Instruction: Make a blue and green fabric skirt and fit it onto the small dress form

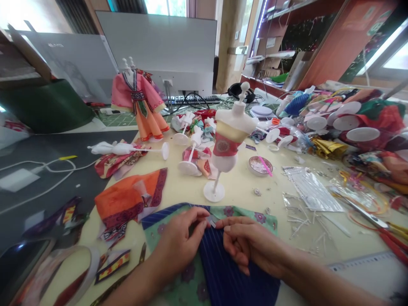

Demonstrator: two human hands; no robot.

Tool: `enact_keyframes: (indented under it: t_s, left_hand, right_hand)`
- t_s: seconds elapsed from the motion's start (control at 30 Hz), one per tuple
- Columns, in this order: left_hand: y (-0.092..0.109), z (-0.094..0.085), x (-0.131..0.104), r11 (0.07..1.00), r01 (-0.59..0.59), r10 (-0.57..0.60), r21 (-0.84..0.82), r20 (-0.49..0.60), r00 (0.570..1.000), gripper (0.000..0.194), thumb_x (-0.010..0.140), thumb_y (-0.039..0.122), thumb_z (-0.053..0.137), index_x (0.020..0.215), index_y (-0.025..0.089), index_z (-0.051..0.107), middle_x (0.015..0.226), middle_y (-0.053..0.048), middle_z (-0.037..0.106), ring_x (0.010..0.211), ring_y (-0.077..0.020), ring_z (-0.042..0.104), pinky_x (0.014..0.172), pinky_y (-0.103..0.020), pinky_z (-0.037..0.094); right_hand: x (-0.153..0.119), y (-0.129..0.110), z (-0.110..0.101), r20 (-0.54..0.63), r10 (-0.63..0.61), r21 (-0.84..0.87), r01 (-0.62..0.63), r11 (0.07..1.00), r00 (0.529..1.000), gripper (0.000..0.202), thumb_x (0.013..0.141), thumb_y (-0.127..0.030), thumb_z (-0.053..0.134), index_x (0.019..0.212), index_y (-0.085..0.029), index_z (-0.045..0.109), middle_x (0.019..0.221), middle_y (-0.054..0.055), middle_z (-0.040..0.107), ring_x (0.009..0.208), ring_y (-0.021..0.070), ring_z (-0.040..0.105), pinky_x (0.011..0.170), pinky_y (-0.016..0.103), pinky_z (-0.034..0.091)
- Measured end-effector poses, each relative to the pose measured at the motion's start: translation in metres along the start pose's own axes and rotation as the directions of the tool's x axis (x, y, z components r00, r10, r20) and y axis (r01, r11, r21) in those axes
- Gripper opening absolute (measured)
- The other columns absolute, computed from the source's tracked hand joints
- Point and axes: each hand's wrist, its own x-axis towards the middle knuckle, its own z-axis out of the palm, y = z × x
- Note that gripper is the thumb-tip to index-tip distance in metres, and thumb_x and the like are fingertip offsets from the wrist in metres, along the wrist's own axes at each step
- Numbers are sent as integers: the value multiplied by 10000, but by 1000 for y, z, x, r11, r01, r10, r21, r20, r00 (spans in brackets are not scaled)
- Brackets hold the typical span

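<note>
A small clear, tape-like piece spans the gap between my hands. Thumb and forefinger of my left hand pinch its left end. My right hand is closed, thumb against the forefinger, whose tip touches the piece's right side; whether anything is inside the curled fingers is hidden. Both hands are just over a doll-sized garment of dark blue striped and green flowered cloth, spread flat on the table. Just beyond stands a white mannequin on a round base, wrapped in a red and gold band.
Orange cloth and a lying mannequin are to the left. A dressed mannequin stands behind. To the right are a small bowl with a pink stick, a clear bag, scissors, a ruler and piled doll clothes.
</note>
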Motion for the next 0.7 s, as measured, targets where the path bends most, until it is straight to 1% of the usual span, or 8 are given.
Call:
enact_keyframes:
  t_s: [0.17, 0.3, 0.4, 0.5, 0.7]
  left_hand:
    - [-2, 0, 1, 1000, -15, 15, 3, -1, 1000, 145, 855, 263, 488, 939, 217, 597, 886, -37, 710, 839, -201, 657, 765, -309, 476]
    - [-3, 0, 1, 1000, -17, 17, 10, 11, 1000, 143, 859, 266, 485, 940, 220, 594, 899, -36, 707, 853, -201, 654, 779, -311, 475]
    - [-3, 0, 0, 999, -21, 20, 33, 16, 1000, 149, 867, 270, 473, 942, 222, 592, 907, -37, 702, 862, -202, 651, 788, -314, 472]
    - [-2, 0, 0, 998, -19, 18, 53, 19, 1000, 154, 866, 265, 468, 945, 221, 594, 914, -42, 702, 866, -206, 650, 785, -313, 471]
    - [-3, 0, 1, 999, -11, 10, 35, 28, 1000, 143, 867, 252, 471, 955, 223, 581, 917, -25, 699, 866, -184, 648, 785, -293, 470]
  right_hand:
    - [1, 0, -1, 5, -9, 14, 8, 1000, 1000, 343, 782, -242, 515, 1107, -131, 508, 543, -36, 549, 353, 67, 403, 334, 179, 406]
    - [0, -2, 0, 16, -10, 16, 9, 1000, 1000, 295, 787, -266, 531, 1054, -138, 529, 536, -39, 545, 351, 59, 394, 333, 176, 411]
    - [0, -4, 1, 15, 1, -1, -1, 1000, 1000, 267, 781, -274, 538, 1015, -145, 536, 515, -46, 534, 348, 62, 401, 332, 172, 400]
    - [0, -5, 2, -2, 5, -14, -5, 1000, 1000, 275, 770, -269, 541, 1016, -147, 533, 518, -47, 537, 348, 62, 407, 333, 169, 386]
    - [-1, -5, 1, -3, 9, -8, -9, 1000, 1000, 266, 756, -287, 562, 982, -148, 540, 511, -49, 538, 343, 62, 416, 330, 170, 392]
